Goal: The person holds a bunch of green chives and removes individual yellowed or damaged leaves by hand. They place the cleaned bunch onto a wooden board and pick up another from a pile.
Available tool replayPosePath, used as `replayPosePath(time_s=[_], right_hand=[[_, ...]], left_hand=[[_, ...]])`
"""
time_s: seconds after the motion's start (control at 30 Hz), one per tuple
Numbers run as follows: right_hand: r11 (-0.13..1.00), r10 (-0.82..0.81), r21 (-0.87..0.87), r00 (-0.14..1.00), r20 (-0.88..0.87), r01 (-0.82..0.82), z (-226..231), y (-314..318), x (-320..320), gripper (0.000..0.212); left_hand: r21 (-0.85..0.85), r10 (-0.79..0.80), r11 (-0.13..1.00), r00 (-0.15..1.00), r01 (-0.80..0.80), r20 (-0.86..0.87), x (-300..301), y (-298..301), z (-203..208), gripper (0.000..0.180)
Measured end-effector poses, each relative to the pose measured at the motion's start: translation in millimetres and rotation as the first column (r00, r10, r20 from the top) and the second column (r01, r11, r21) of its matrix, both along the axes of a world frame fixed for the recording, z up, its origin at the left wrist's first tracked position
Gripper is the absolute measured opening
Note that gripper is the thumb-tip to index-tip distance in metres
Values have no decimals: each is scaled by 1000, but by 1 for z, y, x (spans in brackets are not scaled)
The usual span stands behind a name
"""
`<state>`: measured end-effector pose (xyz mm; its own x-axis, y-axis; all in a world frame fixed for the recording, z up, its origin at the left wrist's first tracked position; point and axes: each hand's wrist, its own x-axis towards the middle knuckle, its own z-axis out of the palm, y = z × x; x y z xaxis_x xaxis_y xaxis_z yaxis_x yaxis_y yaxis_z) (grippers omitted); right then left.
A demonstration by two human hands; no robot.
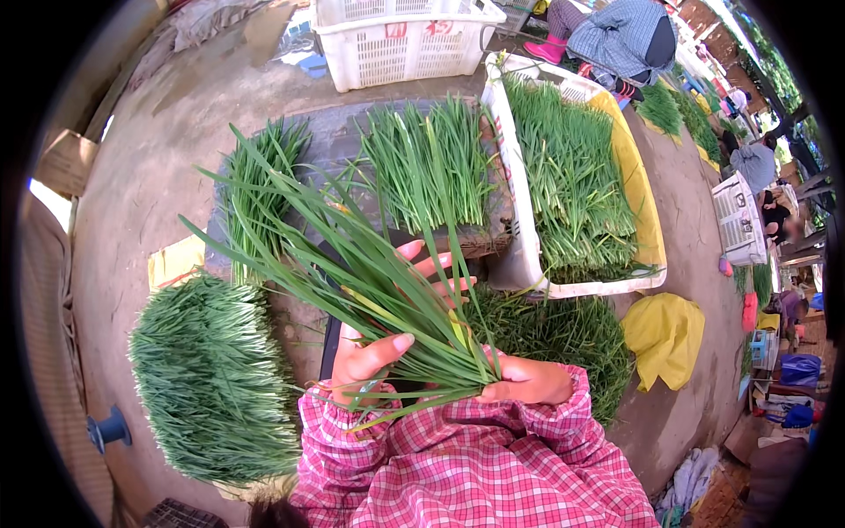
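Observation:
A loose bunch of garlic chives (387, 290) lies slantwise before my chest, its long leaf tips fanning out to the upper left. My right hand (532, 381) is closed around the stem ends. On the other side, my left hand (363, 359) cradles the leaves. Its thumb lies in front of them, and its spread fingers show behind and beyond the bunch. A few leaves droop toward my left sleeve. Beyond my hands, a flat pile of chives (427, 167) and a narrower pile (260, 189) rest on a dark low surface (339, 132).
To the right stands a white crate (519, 211) lined with yellow and packed with chives. A large chive heap (211, 378) lies left; darker leaves (554, 343) lie under the crate's near end. A yellow sack (664, 339) is at right, a white basket (409, 44) far. Other people (620, 40) sit beyond.

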<state>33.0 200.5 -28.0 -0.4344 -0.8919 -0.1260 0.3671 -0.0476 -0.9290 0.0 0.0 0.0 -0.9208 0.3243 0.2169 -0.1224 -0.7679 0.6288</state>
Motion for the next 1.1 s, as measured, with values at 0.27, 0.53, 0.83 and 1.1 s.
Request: replayPosePath(time_s=[0.27, 0.53, 0.83, 1.1], right_hand=[[999, 38, 7, 988, -146, -38, 3, -1, -3, 44], [999, 42, 17, 999, 12, -43, 4, 0, -3, 43], [997, 65, 47, 998, 13, -65, 6, -2, -4, 45], [997, 75, 16, 996, -37, -75, 1, -4, -5, 45]], left_hand=[[-8, 12, 1000, 999, -12, 35, 1, -1, -1, 72], [3, 0, 1000, 1000, 0, 17, 0, -2, -6, 71], [-8, 10, 1000, 999, -9, 48, 0, -2, -7, 67], [-33, 37, 999, 999, -37, 8, -2, -3, -8, 63]])
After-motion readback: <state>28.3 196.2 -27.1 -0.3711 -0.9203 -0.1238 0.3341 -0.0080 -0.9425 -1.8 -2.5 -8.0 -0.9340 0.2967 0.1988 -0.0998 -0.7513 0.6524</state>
